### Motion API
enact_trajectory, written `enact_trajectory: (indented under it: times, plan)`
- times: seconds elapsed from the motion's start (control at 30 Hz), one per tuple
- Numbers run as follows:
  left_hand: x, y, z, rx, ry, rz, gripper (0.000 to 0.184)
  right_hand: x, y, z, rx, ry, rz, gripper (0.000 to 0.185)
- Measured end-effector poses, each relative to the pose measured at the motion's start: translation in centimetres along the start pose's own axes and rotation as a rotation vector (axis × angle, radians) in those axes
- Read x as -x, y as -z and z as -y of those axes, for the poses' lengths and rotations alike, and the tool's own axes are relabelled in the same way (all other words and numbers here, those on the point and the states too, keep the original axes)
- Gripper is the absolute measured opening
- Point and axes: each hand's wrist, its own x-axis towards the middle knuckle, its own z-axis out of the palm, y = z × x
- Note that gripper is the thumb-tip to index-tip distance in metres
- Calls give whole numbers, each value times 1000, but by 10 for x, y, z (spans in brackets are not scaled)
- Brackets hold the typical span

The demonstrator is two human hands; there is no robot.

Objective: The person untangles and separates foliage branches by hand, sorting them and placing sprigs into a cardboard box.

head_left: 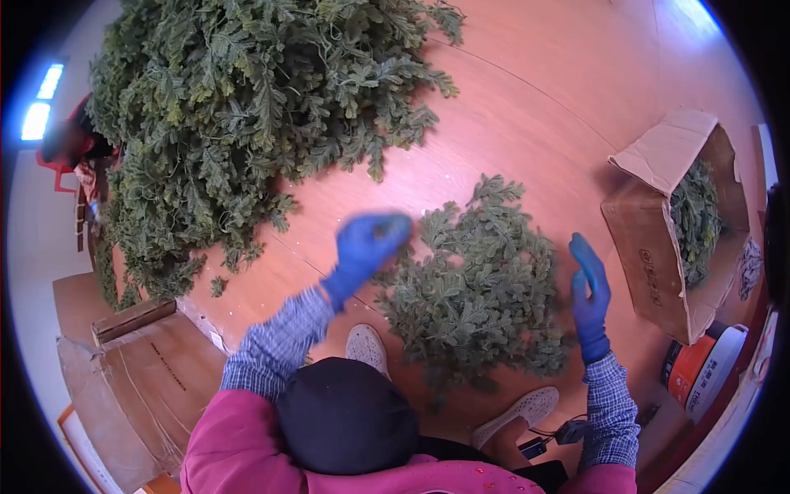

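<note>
A bunch of green artificial foliage lies on the floor between the person's shoes. My left hand, in a blue glove, is raised at the bunch's upper left, its fingers curled and blurred; whether they hold anything is hidden. On the bunch's right side, my right hand, also gloved in blue, is held upright with fingers stretched and thumb apart, nothing in it. A gap shows between that hand and the leaves.
A large heap of foliage fills the upper left. An open carton holding foliage stands at right, near an orange and white tub. Another carton lies lower left. A person in red is at far left.
</note>
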Motion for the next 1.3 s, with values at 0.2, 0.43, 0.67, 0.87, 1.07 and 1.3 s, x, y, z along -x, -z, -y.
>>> enact_trajectory:
  times: [0.2,0.43,0.67,0.87,1.07,1.3]
  plan:
    - [-134,10,113,-962,86,-137,47,-33,-32,60,-110,130,116,28]
    - [2,45,137,-247,364,-235,26,-34,-85,105,-110,320,248,30]
    - [93,24,72,-184,326,-268,18,-45,-222,120,-854,-606,524,34]
    - [115,11,41,-471,-13,-17,22,-41,-276,109,-1282,-881,913,33]
    - [101,54,51,223,277,-298,24,-54,-216,103,-940,-521,792,31]
    - [-12,45,61,-614,-81,-75,34,-55,-216,106,-836,-426,870,29]
